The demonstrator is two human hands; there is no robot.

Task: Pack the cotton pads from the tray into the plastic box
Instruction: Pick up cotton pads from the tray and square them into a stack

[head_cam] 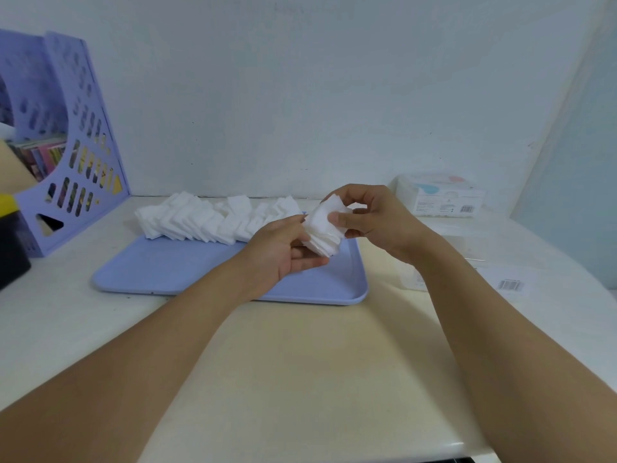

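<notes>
Both hands hold a fanned stack of cotton pads (322, 230) above the tray's (187, 265) right end: left hand (283, 252) cradles it, right hand (367, 218) pinches it. Square the edges first, then carry right to the clear plastic box (467, 248)

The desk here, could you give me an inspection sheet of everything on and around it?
Surface: pale table, rounded front edge.
Job's things: lilac tray with loose cotton pads along its far side; a stack of pads held above the tray; clear plastic box to the right, hard to make out.
Clutter: lilac file rack with books, black and yellow object, labelled pad package.
Hands: left hand and right hand both grip the stack.
Cables: nothing seen.
Surroundings: plain white wall.
</notes>
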